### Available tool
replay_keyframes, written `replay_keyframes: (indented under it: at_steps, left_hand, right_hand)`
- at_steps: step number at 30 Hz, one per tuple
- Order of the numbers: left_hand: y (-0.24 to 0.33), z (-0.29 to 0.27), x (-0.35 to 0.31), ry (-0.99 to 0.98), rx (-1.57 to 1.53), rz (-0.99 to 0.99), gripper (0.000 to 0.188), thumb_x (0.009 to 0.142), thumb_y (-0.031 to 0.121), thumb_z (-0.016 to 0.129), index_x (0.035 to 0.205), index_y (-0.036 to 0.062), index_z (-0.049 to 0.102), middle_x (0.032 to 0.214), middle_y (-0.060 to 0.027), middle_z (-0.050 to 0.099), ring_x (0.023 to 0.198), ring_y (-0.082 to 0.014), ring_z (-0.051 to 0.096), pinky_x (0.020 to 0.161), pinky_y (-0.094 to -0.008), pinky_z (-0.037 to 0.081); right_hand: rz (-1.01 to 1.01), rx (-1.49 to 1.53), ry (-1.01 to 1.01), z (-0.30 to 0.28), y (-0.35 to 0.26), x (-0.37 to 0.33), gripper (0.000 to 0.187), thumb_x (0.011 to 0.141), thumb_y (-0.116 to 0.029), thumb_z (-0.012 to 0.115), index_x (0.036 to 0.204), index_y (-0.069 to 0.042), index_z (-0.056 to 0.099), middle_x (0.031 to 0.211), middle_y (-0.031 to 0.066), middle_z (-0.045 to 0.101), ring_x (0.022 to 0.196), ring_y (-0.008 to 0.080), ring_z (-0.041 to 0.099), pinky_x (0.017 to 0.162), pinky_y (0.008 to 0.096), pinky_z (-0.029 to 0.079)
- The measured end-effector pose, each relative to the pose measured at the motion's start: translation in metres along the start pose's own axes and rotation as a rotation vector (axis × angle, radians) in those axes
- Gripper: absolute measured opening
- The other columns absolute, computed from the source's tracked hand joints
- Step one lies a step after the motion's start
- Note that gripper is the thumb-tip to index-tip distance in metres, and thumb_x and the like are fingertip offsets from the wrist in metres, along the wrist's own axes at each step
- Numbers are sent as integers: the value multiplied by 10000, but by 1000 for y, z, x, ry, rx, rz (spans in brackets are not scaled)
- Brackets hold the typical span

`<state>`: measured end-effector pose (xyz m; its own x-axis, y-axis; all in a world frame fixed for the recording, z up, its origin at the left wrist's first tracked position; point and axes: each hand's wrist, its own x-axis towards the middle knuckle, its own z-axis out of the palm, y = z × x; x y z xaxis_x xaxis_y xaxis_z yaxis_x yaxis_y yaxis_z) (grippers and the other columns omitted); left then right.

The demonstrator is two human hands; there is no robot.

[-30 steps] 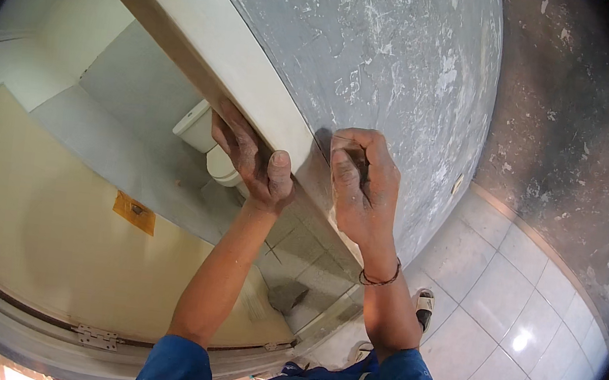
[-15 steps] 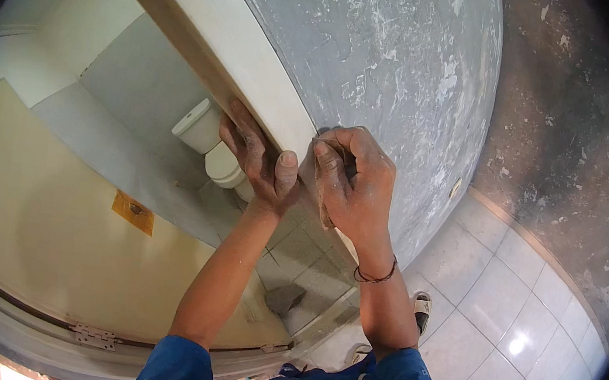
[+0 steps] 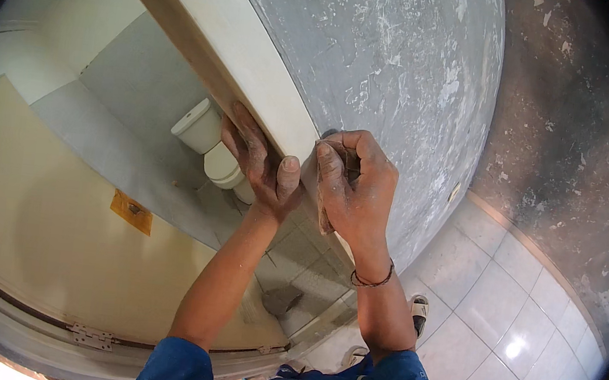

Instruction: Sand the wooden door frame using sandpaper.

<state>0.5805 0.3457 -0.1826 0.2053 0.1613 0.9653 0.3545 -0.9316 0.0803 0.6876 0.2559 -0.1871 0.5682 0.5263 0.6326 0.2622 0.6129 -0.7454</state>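
A cream door frame [image 3: 224,40] slants down from the upper left between both hands. My left hand [image 3: 260,156] rests against its inner edge, fingers stretched along it and thumb up, holding nothing. On the frame's wall side, my right hand [image 3: 356,188] pinches a folded piece of sandpaper [image 3: 324,218]. The sheet is brownish and lies against the frame's outer edge, partly hidden by my fingers. Dust coats both hands. A dark braided bracelet [image 3: 373,274] circles my right wrist.
Right of the frame is a grey patchy plastered wall [image 3: 378,57]. A pale door [image 3: 54,238] with an orange sticker [image 3: 131,212] and a hinge [image 3: 91,337] stands open at left. Beyond the doorway are a white toilet [image 3: 222,165] and floor tiles. White tiles [image 3: 490,291] cover the floor at right.
Both hands keep nearly the same place on the frame. My right hand and the sandpaper have shifted very slightly, and the view has moved a little.
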Motion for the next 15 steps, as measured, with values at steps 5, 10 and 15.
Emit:
replay_keyframes:
  at_steps: [5,10,15]
  left_hand:
    - [0,1,-1,7,25,11,892,958,583,396,1519,-73,174,1487,-367,173,1382,-463,213,1088,-580,237]
    - [-4,-1,-4,-17,39,0,888,964,578,392,1516,-82,172,1488,-372,177,1386,-461,213,1089,-580,229]
    - [-7,-1,-5,-14,71,33,867,978,557,382,1514,-90,166,1488,-379,180,1387,-464,216,1091,-572,227]
  right_hand:
    - [-157,-83,68,4,-3,3,60,852,3,622,909,23,616,780,124,667,651,181,676,613,277,518]
    - [-92,-55,47,4,-6,4,76,830,9,630,904,18,614,814,137,662,710,229,700,649,297,538]
    - [-169,-88,55,4,-7,8,89,817,16,634,904,19,615,808,140,660,698,236,695,639,305,537]
